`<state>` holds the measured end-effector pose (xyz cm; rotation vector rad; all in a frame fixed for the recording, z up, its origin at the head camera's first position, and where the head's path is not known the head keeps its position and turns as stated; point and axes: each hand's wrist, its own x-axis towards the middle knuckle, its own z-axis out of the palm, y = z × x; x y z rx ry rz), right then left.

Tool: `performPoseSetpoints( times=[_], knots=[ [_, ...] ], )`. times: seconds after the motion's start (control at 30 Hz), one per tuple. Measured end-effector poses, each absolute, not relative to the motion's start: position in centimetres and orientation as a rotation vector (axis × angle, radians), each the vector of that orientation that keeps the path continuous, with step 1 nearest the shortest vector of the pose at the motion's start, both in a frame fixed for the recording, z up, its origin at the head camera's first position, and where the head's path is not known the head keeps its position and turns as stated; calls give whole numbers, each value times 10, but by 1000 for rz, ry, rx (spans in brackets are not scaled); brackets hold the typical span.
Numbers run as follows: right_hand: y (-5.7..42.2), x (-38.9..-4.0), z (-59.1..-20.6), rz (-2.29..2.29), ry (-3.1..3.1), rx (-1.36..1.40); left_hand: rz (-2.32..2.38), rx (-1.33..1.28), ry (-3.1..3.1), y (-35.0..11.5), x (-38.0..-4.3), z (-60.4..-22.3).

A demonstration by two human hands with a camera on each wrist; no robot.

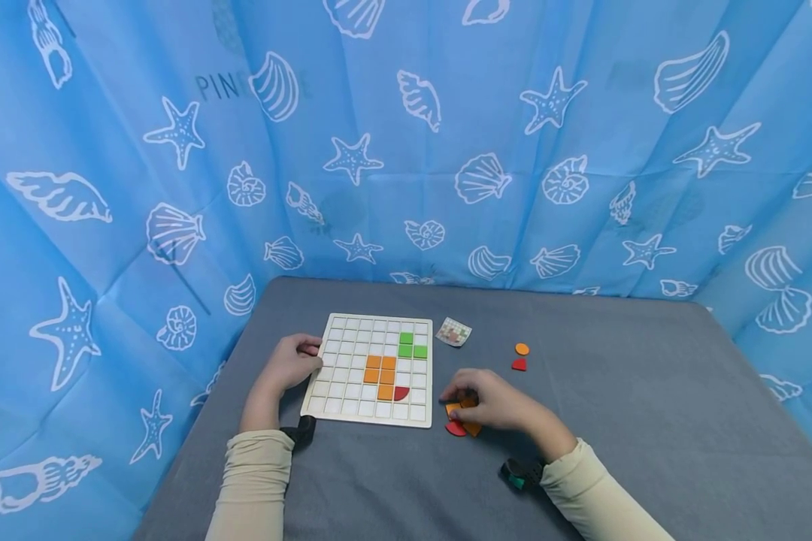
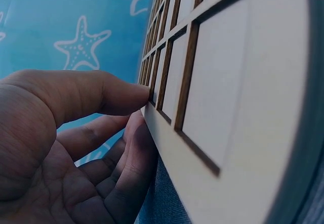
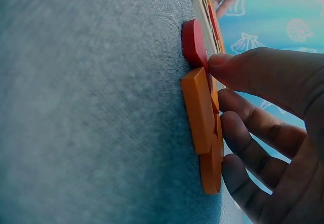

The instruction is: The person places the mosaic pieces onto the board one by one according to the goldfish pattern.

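**While a pale wooden grid board [image 1: 347,371] is gripped, flat orange and red pieces [image 3: 197,112] are touched**

Its left edge is pinched by the left hand [image 1: 289,364]. Flat orange squares [image 1: 380,368] and green squares [image 1: 406,351] are set in its cells. Just right of it, on the grey fabric tabletop [image 1: 616,421], the loose pieces are touched by the right hand [image 1: 494,398], thumb and fingertips apart.

Orange pieces [image 1: 472,429] under the right grip [image 1: 492,400]: partly concealed, count indeterminable. Board [image 2: 215,82] beside the left grip [image 1: 287,365]: cut off by the left wrist view's edges. Card [image 1: 454,332] beyond the right grip: printed detail too small to read.
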<state>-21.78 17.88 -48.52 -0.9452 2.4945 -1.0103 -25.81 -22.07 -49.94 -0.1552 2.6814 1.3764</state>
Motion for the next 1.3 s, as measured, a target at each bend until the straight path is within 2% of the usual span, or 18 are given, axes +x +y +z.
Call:
performPoseSetpoints(
  times=[1.3],
  knots=[
    [179,-222,-485,-925,2563,-928,1389,-168,2675,-220,-259,-499]
  ],
)
